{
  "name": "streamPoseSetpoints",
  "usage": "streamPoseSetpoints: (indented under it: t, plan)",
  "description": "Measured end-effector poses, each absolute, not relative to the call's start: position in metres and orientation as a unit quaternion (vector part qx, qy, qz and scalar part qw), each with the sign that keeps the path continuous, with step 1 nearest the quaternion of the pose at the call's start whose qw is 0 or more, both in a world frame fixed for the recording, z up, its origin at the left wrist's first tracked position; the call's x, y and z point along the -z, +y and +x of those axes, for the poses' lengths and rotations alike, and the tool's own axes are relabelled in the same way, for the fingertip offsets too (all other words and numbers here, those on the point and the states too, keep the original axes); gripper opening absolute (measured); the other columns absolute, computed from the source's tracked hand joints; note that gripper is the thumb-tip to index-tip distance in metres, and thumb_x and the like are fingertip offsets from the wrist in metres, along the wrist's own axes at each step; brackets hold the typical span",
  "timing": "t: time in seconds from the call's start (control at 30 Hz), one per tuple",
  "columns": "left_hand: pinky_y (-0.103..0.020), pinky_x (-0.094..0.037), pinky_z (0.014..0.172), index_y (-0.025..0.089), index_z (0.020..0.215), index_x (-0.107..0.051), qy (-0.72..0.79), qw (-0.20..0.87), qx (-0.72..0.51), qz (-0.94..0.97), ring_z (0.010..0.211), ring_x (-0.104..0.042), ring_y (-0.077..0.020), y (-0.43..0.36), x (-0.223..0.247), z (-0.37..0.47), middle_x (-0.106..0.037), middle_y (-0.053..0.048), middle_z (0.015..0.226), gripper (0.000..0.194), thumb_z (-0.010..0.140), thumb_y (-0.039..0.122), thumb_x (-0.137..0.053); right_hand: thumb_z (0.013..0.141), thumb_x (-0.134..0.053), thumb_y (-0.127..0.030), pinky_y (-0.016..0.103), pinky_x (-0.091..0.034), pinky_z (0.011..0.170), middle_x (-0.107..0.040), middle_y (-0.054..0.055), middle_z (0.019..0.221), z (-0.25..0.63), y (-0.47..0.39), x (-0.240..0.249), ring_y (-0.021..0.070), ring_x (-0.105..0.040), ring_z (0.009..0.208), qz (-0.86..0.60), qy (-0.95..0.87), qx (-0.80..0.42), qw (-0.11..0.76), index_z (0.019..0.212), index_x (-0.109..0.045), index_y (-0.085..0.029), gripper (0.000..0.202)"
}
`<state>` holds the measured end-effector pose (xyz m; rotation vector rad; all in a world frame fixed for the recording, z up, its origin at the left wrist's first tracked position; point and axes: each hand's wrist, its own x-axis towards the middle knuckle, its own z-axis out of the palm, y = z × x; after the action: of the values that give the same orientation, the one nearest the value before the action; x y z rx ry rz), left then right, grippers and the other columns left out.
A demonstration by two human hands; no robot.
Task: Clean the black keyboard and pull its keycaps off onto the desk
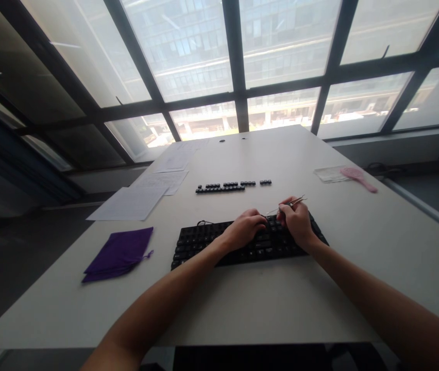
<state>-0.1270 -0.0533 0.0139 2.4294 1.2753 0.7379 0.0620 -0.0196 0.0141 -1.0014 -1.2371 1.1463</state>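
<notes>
A black keyboard (pixel 219 242) lies on the white table in front of me, and its upper rows look partly stripped of keycaps. My left hand (pixel 247 226) rests on its upper middle with the fingers curled together. What is between those fingertips, if anything, is too small to make out. In my right hand (pixel 294 219), over the keyboard's right part, is a thin silver wire keycap puller (pixel 297 200). Its narrow end points left, close to my left fingertips. Beyond the keyboard, loose black keycaps (pixel 220 189) stand lined up in two rows.
To the left lie a purple drawstring pouch (pixel 121 252) and several printed paper sheets (pixel 130 203). A pink hairbrush (pixel 358 178) sits on a pale flat packet (pixel 330 174) at the right. The table (pixel 266 309) reaches back to large windows.
</notes>
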Motion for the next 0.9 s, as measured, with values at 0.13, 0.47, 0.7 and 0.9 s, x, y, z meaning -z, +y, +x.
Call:
streamPoseSetpoints:
  t: [0.13,0.47,0.7,0.9]
  plan:
    - [-0.033,-0.05,0.094,0.019,0.107,-0.071,0.451,0.14,-0.256,0.843,0.097,-0.059,-0.0202,-0.055,-0.013,-0.126,-0.062,-0.008,0.104,0.018,0.095,0.02,-0.057,0.08,-0.059,-0.028,0.024,-0.036,0.038,-0.058,-0.004,0.05,0.062,-0.018,-0.013,0.0123,-0.048,0.038,-0.431,-0.529,-0.486,0.546,0.078,-0.051,-0.022,0.011]
    - [-0.033,-0.048,0.093,0.02,0.104,-0.075,0.454,0.168,-0.242,0.841,0.095,-0.062,-0.0207,-0.051,-0.022,-0.127,-0.065,-0.006,0.099,0.02,0.089,0.032,-0.069,0.08,-0.06,-0.028,0.023,-0.037,0.038,-0.059,-0.004,0.05,0.062,-0.017,-0.012,0.0123,-0.049,0.038,-0.433,-0.536,-0.483,0.54,0.078,-0.052,-0.022,0.01]
    - [-0.031,-0.049,0.086,0.019,0.099,-0.075,0.469,0.137,-0.242,0.838,0.088,-0.06,-0.0196,-0.053,-0.019,-0.121,-0.063,-0.006,0.09,0.015,0.092,0.027,-0.064,0.081,-0.06,-0.029,0.024,-0.037,0.039,-0.059,-0.003,0.05,0.062,-0.017,-0.012,0.0125,-0.049,0.038,-0.436,-0.546,-0.471,0.539,0.078,-0.052,-0.021,0.011]
    - [-0.033,-0.05,0.086,0.018,0.102,-0.074,0.471,0.105,-0.27,0.833,0.092,-0.058,-0.0207,-0.054,-0.012,-0.121,-0.061,-0.008,0.093,0.018,0.095,0.025,-0.059,0.08,-0.06,-0.031,0.024,-0.038,0.039,-0.06,-0.003,0.051,0.062,-0.016,-0.011,0.0127,-0.05,0.039,-0.434,-0.545,-0.47,0.542,0.079,-0.053,-0.021,0.012]
